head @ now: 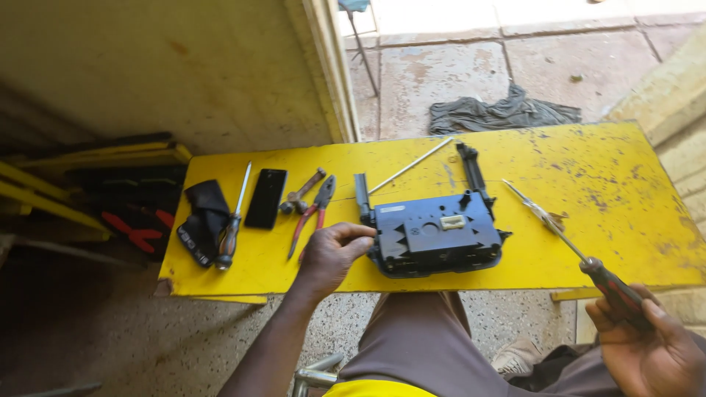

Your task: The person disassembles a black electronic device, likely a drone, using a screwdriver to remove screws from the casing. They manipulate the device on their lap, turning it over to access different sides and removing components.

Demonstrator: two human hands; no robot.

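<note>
A dark blue-black plastic housing (435, 234) with two long arms lies flat on the yellow board (603, 198). My left hand (331, 254) rests on the board and touches the housing's left edge with its fingers. My right hand (647, 342), low at the right past the board's front edge, grips the red-and-black handle of a long screwdriver (566, 239). Its metal shaft slants up and left over the board, with the tip well to the right of the housing.
Left of the housing lie red-handled pliers (312, 213), a second pair of pliers (300, 194), a black phone (265, 198), another screwdriver (233, 220) and a black pouch (202, 217). A thin rod (410, 165) lies behind the housing. A dark rag (500, 114) lies on the paving beyond.
</note>
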